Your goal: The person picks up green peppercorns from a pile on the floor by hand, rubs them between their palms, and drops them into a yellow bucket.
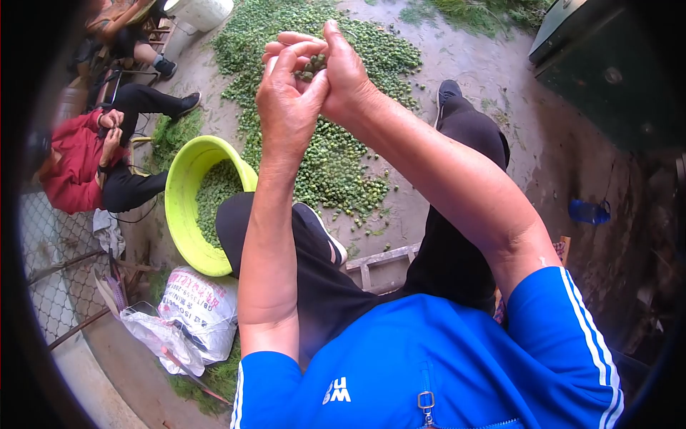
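Note:
Both of my hands are raised together above a wide spread of small green cones (336,168) on the ground. Several of the same green cones (311,68) lie between my palms. My left hand (289,89) has its fingers curled around them, on the left of the pair. On the right, my right hand (346,71) presses against it with the thumb up, cupping the cones. Left of my knee stands a yellow-green tub (182,232) with many green cones (218,193) inside.
A person in red (75,168) sits at the left, and part of another person (118,25) shows above. Around me are a white sack (204,304), a white bucket (200,11), a dark green box (600,64), cut green stems (493,14) and a blue object (588,211).

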`<state>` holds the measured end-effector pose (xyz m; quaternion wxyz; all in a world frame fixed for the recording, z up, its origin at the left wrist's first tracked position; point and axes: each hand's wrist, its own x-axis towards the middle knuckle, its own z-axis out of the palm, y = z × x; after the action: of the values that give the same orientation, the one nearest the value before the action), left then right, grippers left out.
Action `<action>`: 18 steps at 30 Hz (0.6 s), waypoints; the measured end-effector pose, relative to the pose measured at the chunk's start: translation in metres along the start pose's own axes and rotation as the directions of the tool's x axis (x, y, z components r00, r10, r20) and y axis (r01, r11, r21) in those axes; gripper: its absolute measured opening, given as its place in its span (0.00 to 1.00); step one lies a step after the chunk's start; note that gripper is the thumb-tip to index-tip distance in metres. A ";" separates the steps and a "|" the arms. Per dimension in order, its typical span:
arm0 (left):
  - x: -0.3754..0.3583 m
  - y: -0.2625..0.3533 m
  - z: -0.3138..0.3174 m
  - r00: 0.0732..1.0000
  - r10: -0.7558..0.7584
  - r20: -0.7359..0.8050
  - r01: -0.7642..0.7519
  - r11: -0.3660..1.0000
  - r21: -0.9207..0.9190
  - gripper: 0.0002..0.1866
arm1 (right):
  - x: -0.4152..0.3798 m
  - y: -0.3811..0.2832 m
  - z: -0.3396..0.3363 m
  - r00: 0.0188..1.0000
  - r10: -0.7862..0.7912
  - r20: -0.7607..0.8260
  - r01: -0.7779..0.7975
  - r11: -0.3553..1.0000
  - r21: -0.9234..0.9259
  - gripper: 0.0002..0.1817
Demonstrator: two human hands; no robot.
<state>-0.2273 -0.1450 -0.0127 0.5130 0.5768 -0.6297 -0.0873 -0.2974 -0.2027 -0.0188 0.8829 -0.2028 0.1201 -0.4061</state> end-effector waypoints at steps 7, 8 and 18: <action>-0.001 0.010 0.002 0.981 -0.190 0.031 0.190 0.982 0.022 0.10 | 0.002 -0.001 -0.003 1.000 -0.007 0.008 0.007 1.000 0.002 0.38; -0.001 -0.001 0.003 0.985 -0.166 0.053 0.173 0.969 -0.176 0.10 | 0.002 -0.001 -0.003 1.000 0.000 0.007 0.000 1.000 0.001 0.39; 0.005 0.004 -0.028 0.822 -0.370 0.432 0.408 -0.146 -0.901 0.10 | 0.018 0.004 -0.032 0.953 0.054 0.299 -0.158 0.930 0.333 0.40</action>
<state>-0.2080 -0.1342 0.0062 0.7019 0.2060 -0.1860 -0.6560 -0.2956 -0.2222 -0.0501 0.9337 -0.0906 -0.0722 -0.3389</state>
